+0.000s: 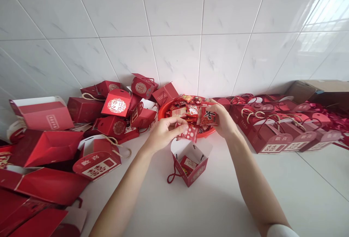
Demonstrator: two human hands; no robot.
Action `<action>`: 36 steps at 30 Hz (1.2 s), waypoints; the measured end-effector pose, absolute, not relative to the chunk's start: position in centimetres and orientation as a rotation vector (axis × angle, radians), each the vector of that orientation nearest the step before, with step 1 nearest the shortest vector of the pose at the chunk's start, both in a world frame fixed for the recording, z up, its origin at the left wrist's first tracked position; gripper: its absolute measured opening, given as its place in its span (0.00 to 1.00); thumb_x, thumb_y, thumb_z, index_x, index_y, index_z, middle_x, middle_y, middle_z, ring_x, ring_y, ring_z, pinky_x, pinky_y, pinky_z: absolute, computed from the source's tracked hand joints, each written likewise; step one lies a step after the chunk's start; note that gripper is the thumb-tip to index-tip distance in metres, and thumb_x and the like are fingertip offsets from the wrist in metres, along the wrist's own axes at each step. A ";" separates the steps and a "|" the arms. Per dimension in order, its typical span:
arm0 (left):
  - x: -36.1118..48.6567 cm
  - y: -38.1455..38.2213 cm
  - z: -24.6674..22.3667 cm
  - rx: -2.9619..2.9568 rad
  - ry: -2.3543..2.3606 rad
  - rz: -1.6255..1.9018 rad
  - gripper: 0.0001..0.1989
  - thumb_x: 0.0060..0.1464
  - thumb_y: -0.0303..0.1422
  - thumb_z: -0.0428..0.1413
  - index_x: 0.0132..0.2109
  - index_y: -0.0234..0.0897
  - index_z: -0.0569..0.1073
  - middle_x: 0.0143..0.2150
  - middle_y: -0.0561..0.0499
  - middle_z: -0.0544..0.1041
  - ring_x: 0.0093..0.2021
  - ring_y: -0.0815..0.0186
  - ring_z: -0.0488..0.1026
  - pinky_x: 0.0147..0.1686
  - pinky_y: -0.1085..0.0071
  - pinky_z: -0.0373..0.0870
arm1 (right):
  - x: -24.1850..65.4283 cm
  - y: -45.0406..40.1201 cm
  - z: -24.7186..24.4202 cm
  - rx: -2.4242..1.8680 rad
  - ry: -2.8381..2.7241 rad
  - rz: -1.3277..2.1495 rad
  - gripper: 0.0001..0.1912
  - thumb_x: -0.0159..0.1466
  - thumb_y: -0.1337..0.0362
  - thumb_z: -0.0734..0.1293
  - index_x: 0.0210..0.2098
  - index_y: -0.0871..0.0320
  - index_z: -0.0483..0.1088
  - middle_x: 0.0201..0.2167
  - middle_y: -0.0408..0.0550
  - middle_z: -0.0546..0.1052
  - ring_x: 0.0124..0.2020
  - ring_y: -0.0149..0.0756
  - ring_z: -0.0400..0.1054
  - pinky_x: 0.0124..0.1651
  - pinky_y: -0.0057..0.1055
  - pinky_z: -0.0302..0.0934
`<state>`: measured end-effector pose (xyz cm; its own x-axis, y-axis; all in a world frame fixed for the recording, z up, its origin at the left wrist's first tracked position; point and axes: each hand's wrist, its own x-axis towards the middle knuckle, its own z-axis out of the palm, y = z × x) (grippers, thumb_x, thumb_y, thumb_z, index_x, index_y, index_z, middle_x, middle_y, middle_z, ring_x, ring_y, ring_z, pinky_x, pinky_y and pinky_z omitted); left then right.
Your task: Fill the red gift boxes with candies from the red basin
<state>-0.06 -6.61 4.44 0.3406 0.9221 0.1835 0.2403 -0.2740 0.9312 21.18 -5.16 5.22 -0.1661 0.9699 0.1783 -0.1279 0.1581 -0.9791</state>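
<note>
Marbled white tiles [174,8] rise behind a pale countertop [163,208], where an open red gift box [198,174] stands mouth upward just before a red basin [163,110] of wrapped sweets [192,110], probably so both sit within easy reach. Left hand [163,134] pinches a dotted red sachet [191,133] between thumb and fingers, above the box's rear edge; right hand [224,119] grips a red packet [208,117] over the basin. Jumbled boxes [117,102] lie left, rope-handled double-happiness boxes [272,137] stand right, presumably keeping the groups apart.
</note>
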 end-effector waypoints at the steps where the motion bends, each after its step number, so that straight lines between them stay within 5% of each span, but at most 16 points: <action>1: -0.2 -6.7 4.4 1.813 1.065 0.879 0.15 0.52 0.45 0.63 0.38 0.37 0.79 0.30 0.53 0.77 0.28 0.67 0.72 0.30 0.71 0.69 | 21.2 -5.2 5.4 -0.922 -1.257 1.298 0.16 0.55 0.55 0.66 0.41 0.53 0.65 0.30 0.42 0.73 0.26 0.38 0.72 0.24 0.32 0.65; 6: 0.2 -7.0 4.0 2.025 1.134 0.486 0.14 0.52 0.43 0.63 0.41 0.39 0.79 0.33 0.51 0.80 0.35 0.62 0.77 0.36 0.69 0.71 | 21.4 -5.7 5.8 -1.004 -1.400 1.223 0.14 0.54 0.60 0.70 0.40 0.55 0.70 0.27 0.40 0.72 0.28 0.34 0.70 0.28 0.29 0.66; 16: -1.7 -6.8 4.7 2.300 1.276 0.297 0.10 0.56 0.42 0.58 0.37 0.43 0.80 0.46 0.49 0.77 0.46 0.57 0.74 0.47 0.63 0.70 | 21.9 -6.2 6.2 -0.842 -1.663 1.270 0.09 0.60 0.59 0.71 0.35 0.57 0.70 0.29 0.41 0.71 0.31 0.32 0.68 0.36 0.33 0.71; 19: -2.5 -6.7 4.8 2.258 1.316 0.144 0.14 0.52 0.45 0.60 0.42 0.45 0.81 0.53 0.48 0.72 0.48 0.56 0.73 0.47 0.64 0.70 | 22.1 -6.3 6.2 -0.803 -1.806 1.314 0.07 0.61 0.61 0.70 0.35 0.58 0.70 0.29 0.41 0.71 0.32 0.32 0.68 0.38 0.33 0.70; 23: -3.3 -6.9 5.2 2.218 1.377 0.000 0.23 0.47 0.47 0.63 0.49 0.44 0.80 0.51 0.47 0.73 0.49 0.55 0.73 0.46 0.66 0.70 | 21.9 -6.3 6.0 -0.783 -2.071 1.290 0.07 0.62 0.63 0.68 0.40 0.59 0.73 0.34 0.44 0.75 0.36 0.34 0.70 0.42 0.34 0.67; 31: -2.8 -7.1 5.6 2.214 1.331 -0.236 0.28 0.42 0.38 0.66 0.52 0.39 0.75 0.46 0.49 0.77 0.49 0.55 0.74 0.42 0.69 0.68 | 19.9 -7.3 5.5 -1.127 -2.469 1.266 0.26 0.58 0.68 0.70 0.56 0.55 0.66 0.34 0.44 0.78 0.30 0.35 0.72 0.29 0.28 0.62; 36: -2.7 -7.1 5.6 2.199 1.302 -0.238 0.29 0.42 0.37 0.66 0.53 0.40 0.74 0.48 0.49 0.77 0.48 0.56 0.75 0.40 0.70 0.68 | 18.5 -7.7 4.7 -1.342 -2.665 1.061 0.22 0.61 0.66 0.69 0.54 0.56 0.68 0.41 0.50 0.78 0.36 0.40 0.72 0.28 0.28 0.58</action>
<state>-2.75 -7.11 5.56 0.5107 0.7489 -0.4222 0.8499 -0.3656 0.3795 18.48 -7.67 4.65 -0.6405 0.7049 -0.3048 0.7216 0.4164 -0.5532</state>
